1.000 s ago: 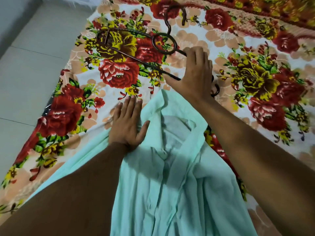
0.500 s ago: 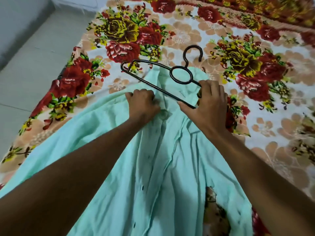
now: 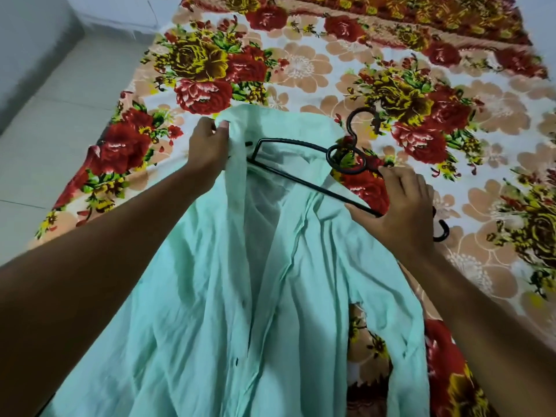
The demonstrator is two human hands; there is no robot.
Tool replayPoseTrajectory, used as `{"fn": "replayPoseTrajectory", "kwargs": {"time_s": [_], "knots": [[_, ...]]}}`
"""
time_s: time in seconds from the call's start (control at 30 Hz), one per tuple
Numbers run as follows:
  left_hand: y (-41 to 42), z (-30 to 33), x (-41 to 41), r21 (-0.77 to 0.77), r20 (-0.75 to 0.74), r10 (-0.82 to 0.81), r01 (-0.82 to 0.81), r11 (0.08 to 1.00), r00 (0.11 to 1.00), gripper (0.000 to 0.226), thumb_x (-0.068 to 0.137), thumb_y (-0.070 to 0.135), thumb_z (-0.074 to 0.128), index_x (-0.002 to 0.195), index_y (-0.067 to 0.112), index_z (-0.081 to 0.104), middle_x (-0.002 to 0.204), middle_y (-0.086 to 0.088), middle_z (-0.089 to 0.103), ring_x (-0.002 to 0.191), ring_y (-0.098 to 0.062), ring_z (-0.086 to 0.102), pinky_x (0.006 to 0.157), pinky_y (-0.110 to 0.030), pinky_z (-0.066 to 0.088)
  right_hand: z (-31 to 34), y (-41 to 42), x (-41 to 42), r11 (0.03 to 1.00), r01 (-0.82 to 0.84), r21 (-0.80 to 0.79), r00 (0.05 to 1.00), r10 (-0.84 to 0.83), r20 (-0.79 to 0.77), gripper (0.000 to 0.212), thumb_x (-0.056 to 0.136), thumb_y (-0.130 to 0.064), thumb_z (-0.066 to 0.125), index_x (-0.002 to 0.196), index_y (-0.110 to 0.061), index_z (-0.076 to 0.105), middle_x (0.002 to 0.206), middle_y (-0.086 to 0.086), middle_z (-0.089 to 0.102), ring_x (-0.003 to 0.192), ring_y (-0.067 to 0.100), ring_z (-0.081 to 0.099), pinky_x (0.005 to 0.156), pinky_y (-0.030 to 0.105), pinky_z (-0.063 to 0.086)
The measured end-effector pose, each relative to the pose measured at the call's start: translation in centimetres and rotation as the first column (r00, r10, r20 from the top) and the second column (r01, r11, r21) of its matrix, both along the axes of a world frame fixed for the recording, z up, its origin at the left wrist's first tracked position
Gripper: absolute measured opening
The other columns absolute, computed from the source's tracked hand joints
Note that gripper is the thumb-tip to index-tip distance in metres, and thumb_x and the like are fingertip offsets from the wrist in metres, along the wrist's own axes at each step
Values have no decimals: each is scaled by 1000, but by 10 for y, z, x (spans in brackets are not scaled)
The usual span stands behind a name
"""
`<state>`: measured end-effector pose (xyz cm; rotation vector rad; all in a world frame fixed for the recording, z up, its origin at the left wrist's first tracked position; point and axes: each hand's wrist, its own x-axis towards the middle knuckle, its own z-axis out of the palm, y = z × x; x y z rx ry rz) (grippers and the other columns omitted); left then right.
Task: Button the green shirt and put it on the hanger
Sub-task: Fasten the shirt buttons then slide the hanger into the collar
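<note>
Green shirt (image 3: 270, 281) cloth is pinched in the left hand (image 3: 207, 145), right at the neck edge, with the thumb and fingers curled round a fold of it and lifting it up. The right hand (image 3: 403, 209) grips the black hanger (image 3: 304, 180) by its right side, fingers wrapped over the wire. One end of the hanger is poking into the open neck of the shirt, just beside the left hand, while the hook and the little ring stick out past the collar. The other end of the hanger is outside the shirt, under the right hand. The shirt lies spread out on a flowery sheet (image 3: 301, 67), with its front facing up and its bottom end toward the person. It looks closed lower down, but its top gapes open, so I cannot tell if every button is done. The step now seems to be putting the shirt on the hanger. Next, the hanger likely needs to slide deeper under the left shoulder, then the other shoulder must be pulled over the free end.
</note>
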<state>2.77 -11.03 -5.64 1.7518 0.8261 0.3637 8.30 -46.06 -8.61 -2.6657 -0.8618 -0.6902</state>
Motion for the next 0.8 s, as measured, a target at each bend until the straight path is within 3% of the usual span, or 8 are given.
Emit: {"fn": "replayPoseTrajectory", "kwargs": {"time_s": [0.07,0.17,0.3,0.43,0.53,0.6,0.7,0.8], "knots": [[-12,3,-1,-93,23,-137,139,986,990,22,107,29,48,101,8,44,88,-16,52,65,-25,63,50,-37,59,-2,12,-3,997,-78,-5,997,78,-22,78,83,-67,70,128,-4,63,120,15,62,111,36,59,93,46,45],[-35,9,0,-119,16,-289,289,950,957,27,105,31,50,99,5,45,91,-25,55,70,-34,70,71,-60,62,-1,48,-4,987,-148,-68,985,141,-100,81,81,-73,64,128,-8,63,121,10,62,113,33,59,92,46,46],[-59,17,6,241,-184,-426,460,854,886,24,100,32,55,94,11,45,93,-11,55,89,-37,58,77,-48,53,1,89,2,974,-190,-120,967,165,-193,86,79,-80,55,130,-11,62,121,6,61,115,28,58,94,44,44],[-63,23,7,644,-450,-457,634,429,767,73,78,41,77,133,9,39,127,-14,44,114,-32,41,92,-46,42,-3,102,10,974,-215,-73,955,194,-222,89,79,-82,54,129,-10,62,123,6,63,117,28,58,96,45,47],[-64,20,8,660,-614,-460,737,145,641,110,71,63,77,154,15,24,146,-11,34,133,-34,31,104,-49,29,-3,104,13,972,-233,-2,948,227,-222,85,77,-79,64,124,-8,63,119,7,65,112,28,60,94,43,50],[-64,14,12,619,-687,-473,785,16,551,107,71,63,78,155,18,29,153,-7,37,143,-31,28,113,-53,20,-4,106,14,964,-260,60,937,267,-225,80,74,-73,72,123,-10,64,116,6,67,109,28,62,94,43,51],[-60,9,21,601,-700,-484,799,-3,525,100,65,60,83,146,20,42,142,-2,52,138,-28,38,114,-55,19,-4,107,11,965,-249,79,949,260,-179,71,75,-68,74,120,-14,64,118,4,69,111,28,64,98,45,49],[-61,11,32,652,-637,-502,756,52,584,94,64,56,85,139,16,47,131,-7,55,128,-31,42,105,-52,30,-6,101,-5,994,-76,77,997,78,-22,61,81,-62,71,118,-15,65,134,8,61,130,28,54,111,48,37]]}}
